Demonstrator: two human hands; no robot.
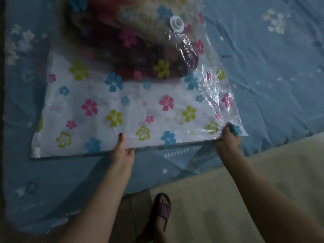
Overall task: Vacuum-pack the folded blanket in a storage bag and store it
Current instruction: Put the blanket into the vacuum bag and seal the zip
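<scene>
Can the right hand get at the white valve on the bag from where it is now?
Probably yes: nothing covers the valve, which sits bare on top of the bag. But the right hand is pinching the bag's near edge, so it must let go first.

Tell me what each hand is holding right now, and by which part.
Both hold the storage bag by its near open edge: the left hand pinches it near the middle, the right hand grips it near the right corner.
</scene>
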